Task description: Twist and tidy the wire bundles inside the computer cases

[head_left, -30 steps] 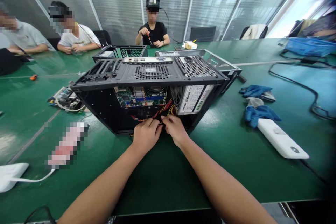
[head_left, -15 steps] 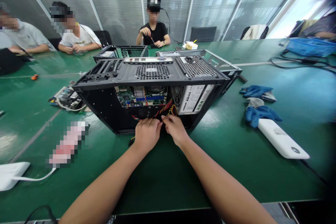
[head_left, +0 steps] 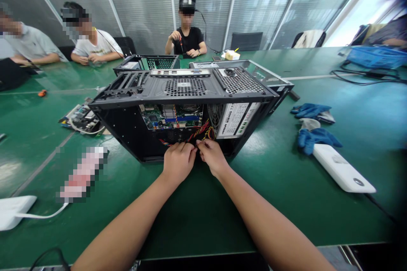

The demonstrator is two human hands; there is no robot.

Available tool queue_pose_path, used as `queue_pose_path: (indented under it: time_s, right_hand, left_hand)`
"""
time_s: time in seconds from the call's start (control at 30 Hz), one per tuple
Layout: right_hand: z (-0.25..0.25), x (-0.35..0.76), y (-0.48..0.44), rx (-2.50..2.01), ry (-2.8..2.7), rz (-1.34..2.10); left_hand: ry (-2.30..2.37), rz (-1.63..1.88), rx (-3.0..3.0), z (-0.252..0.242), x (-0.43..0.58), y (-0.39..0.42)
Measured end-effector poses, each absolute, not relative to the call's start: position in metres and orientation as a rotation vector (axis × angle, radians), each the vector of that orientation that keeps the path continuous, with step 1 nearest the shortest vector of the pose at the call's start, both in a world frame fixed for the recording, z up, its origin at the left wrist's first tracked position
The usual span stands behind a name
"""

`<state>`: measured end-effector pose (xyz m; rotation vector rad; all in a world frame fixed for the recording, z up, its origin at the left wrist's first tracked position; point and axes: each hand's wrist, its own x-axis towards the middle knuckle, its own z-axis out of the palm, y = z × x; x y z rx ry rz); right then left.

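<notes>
Head view: my L hand (head_left: 178, 160) & R hand (head_left: 212, 157) meet low at the open side of a black PC case (head_left: 121, 135), tips nearly touching. Both are closed, thumbs against curled fingers, pinching at the cables (head_left: 200, 130), tho my fingers hide the exact strand. The case stands on the green table (head_left: 286, 211) right in front of me, open side facing me, its rear panel (head_left: 152, 88) w/ ports & vent mesh facing up. Inside, the mobo (head_left: 154, 117) is on the L & the PSU (head_left: 235, 120) w/ its white label on the R; the cables, red, yellow & black, sit low btwn them.

Behind it: a 2nd case (head_left: 160, 62) back L, a 3rd case (head_left: 270, 76) back R. On the L, near the case, is a loose circuit board (head_left: 82, 118) w/ a white lead looped over it. Nearer me is a pinkish thing (head_left: 83, 173), blurred out, w/ a white cord (head_left: 44, 216) running to a white block (head_left: 15, 208). On the R, blue gloves (head_left: 321, 140) lie in 2 clumps, the nearer touching a white power bank (head_left: 341, 168). Blue basket (head_left: 378, 57) is far R, black wires (head_left: 377, 75) just in front. Across the table, 1 person (head_left: 190, 38) in a black tee holds a red-handled screwdriver (head_left: 181, 43); 2 others in light tops sit to the L
</notes>
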<state>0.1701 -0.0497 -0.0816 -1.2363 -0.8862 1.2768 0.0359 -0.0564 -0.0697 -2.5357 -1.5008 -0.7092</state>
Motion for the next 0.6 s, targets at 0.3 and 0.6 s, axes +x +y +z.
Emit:
queue_pose_path:
  time_s: [0.3, 0.6]
  right_hand:
    - [-0.0813, 0.1705, -0.0506, -1.217, -0.894, 1.295]
    - [-0.0854, 0.1717, -0.049, -1.216, -0.911, 1.294]
  left_hand:
    - [-1.457, -0.646, -2.531, -0.0651, 0.0354, -0.0565]
    - [-1.504, -0.624, -2.542, -0.0642, 0.0391, -0.0555]
